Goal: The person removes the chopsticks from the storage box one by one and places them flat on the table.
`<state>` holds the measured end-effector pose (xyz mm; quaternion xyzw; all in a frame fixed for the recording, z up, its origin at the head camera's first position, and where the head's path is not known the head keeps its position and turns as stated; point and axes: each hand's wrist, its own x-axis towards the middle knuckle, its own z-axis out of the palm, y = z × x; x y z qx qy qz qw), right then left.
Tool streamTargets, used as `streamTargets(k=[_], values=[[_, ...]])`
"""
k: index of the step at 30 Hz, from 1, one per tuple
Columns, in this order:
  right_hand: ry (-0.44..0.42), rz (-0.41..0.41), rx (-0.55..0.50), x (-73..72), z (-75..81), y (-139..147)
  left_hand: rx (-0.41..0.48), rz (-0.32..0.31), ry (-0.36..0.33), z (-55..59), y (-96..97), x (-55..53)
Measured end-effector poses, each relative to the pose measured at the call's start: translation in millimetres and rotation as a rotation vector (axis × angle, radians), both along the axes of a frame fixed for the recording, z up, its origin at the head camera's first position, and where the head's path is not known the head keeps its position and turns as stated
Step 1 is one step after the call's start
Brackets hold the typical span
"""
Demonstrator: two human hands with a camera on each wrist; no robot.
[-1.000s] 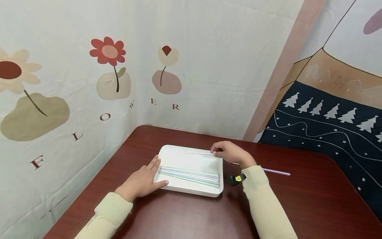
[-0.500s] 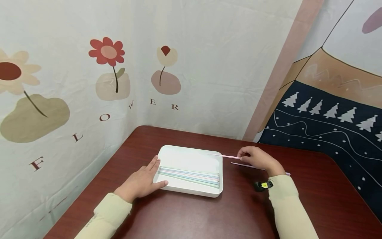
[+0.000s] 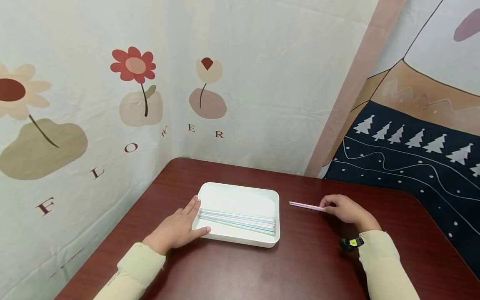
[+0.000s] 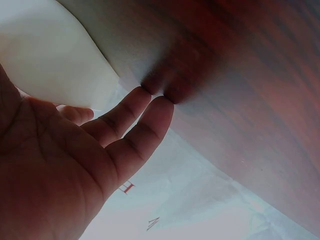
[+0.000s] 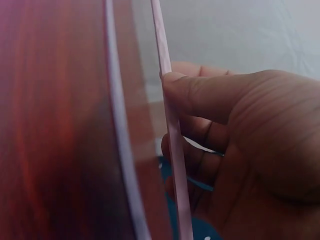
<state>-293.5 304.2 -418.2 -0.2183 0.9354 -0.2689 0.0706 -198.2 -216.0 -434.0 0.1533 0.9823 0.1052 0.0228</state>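
Observation:
My right hand [image 3: 346, 211] pinches a slim pink chopstick [image 3: 304, 205] between thumb and fingers, to the right of the white tray [image 3: 240, 241]. In the right wrist view, a pale purple chopstick [image 5: 119, 107] lies on the table alongside the pink chopstick [image 5: 175, 137]. From the head, the two nearly overlap, and the hand covers their right ends. Several pastel chopsticks [image 3: 238, 219] lie side by side in the tray's near half. My left hand [image 3: 176, 230] rests with extended fingers at the tray's left rim, its thumb at the near left corner.
The dark red wooden table [image 3: 240, 273] runs back to a wall hung with a flower-print cloth [image 3: 255, 96]. A dark cloth with white trees [image 3: 405, 162] borders the table's right side.
My right hand has drawn the pink chopstick rightward out of the tray and brought it down beside the purple chopstick on the table. The left hand and the tray stay put.

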Motion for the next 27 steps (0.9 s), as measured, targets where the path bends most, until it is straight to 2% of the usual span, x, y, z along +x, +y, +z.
streamTargets(k=[13, 27], values=[[0.051, 0.028, 0.032, 5.3, -13.4, 2.0, 0.002, -0.001, 0.001, -0.6, -0.5, -0.2], [0.048, 0.019, 0.052, 4.3, -20.8, 0.0, 0.005, -0.006, 0.0, -1.3, -0.4, -1.2]])
